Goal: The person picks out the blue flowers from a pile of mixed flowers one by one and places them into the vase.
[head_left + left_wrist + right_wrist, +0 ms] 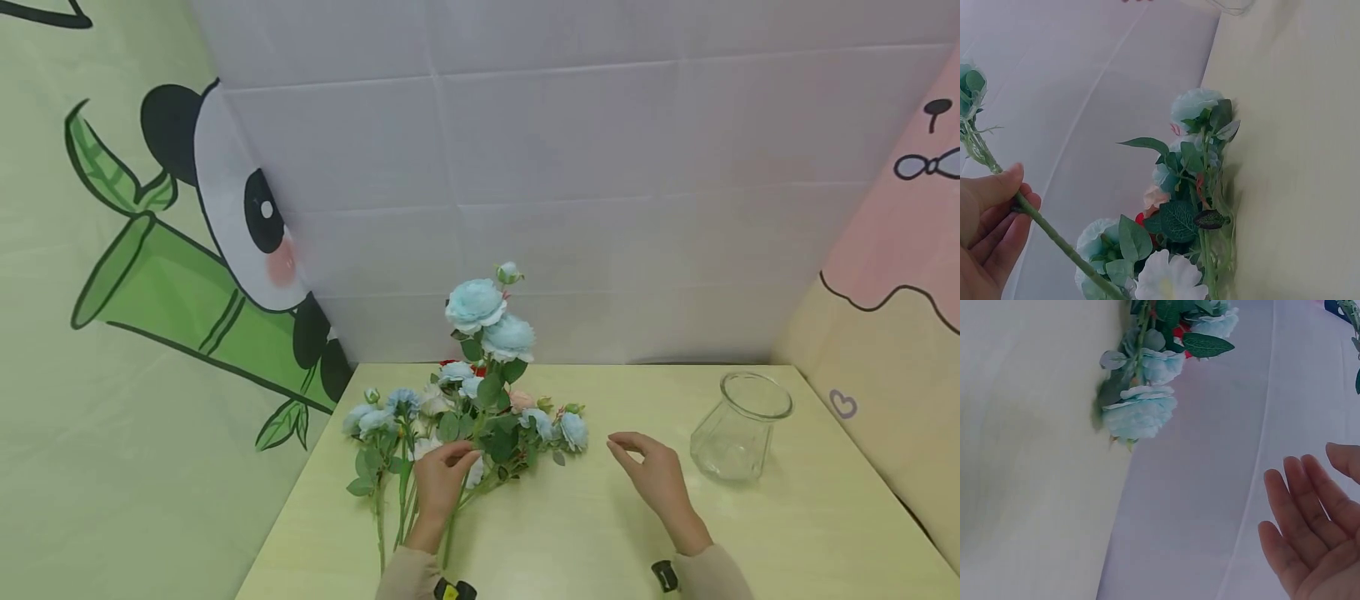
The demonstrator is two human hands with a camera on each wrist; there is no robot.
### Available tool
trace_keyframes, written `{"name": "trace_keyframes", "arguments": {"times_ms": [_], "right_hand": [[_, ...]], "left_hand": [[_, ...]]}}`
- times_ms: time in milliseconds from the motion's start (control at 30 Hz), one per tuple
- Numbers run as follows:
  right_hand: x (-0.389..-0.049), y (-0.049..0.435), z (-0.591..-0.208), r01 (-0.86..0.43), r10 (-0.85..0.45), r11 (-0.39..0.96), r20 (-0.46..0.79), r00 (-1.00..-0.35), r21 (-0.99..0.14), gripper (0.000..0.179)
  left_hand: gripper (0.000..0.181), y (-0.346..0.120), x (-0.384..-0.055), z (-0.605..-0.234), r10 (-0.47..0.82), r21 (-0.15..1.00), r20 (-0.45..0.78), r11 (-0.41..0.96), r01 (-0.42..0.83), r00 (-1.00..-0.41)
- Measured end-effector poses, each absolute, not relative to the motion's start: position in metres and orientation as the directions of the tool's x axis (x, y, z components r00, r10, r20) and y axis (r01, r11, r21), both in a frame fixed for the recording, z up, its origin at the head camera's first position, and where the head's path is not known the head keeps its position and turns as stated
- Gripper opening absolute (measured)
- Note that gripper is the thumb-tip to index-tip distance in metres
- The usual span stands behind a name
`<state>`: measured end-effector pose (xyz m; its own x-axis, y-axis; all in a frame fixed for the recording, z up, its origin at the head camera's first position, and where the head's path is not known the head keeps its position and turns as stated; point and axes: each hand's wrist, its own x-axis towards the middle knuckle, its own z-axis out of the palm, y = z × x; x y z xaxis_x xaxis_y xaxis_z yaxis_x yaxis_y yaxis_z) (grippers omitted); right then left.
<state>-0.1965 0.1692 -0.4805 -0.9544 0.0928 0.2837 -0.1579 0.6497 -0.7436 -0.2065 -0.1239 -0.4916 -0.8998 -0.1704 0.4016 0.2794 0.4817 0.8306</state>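
My left hand [442,479] pinches the green stem [1063,245] of an artificial flower between thumb and fingers. Its pale blue blooms [477,306] and a small bud stand upright above the other flowers in the head view. Below and around it a heap of artificial flowers lies on the table, with blue blooms [573,431], a white flower [1171,279], a peach one and red bits among green leaves. My right hand [656,475] hovers over the table to the right of the heap, holding nothing, its fingers loosely bent in the right wrist view.
A clear glass vase [735,437] with a wide rim stands on the right side of the pale yellow table [570,542]. Behind the table hangs a creased white cloth [562,167]. Cartoon-printed walls flank both sides. Long stems reach toward the table's front at left.
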Motion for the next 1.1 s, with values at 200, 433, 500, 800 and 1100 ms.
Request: {"name": "trace_keyframes", "arguments": {"times_ms": [200,433,500,800,1100], "right_hand": [[-0.202,0.158,-0.463,-0.215,0.061,0.64,0.328,-0.943,-0.738,0.019],[-0.205,0.146,-0.439,-0.281,0.071,0.56,0.383,-0.921,-0.779,0.017],[-0.204,0.143,-0.432,-0.293,0.083,0.502,0.383,-0.92,-0.814,0.017],[-0.199,0.123,-0.401,-0.338,0.122,0.256,0.377,-0.918,-0.906,0.017],[-0.2,0.107,-0.388,-0.371,0.134,0.168,0.394,-0.909,-0.913,0.021]], "left_hand": [[0.016,-0.11,-0.207,-0.49,-0.16,0.869,0.353,0.421,0.26,-0.922],[0.015,-0.09,-0.204,-0.489,-0.145,0.867,0.381,0.4,0.298,-0.913],[0.016,-0.086,-0.204,-0.49,-0.141,0.861,0.398,0.399,0.316,-0.906],[0.021,-0.075,-0.202,-0.493,-0.125,0.898,0.336,0.343,0.277,-0.934],[0.013,-0.064,-0.2,-0.496,-0.142,0.884,0.388,0.336,0.324,-0.911]]}}
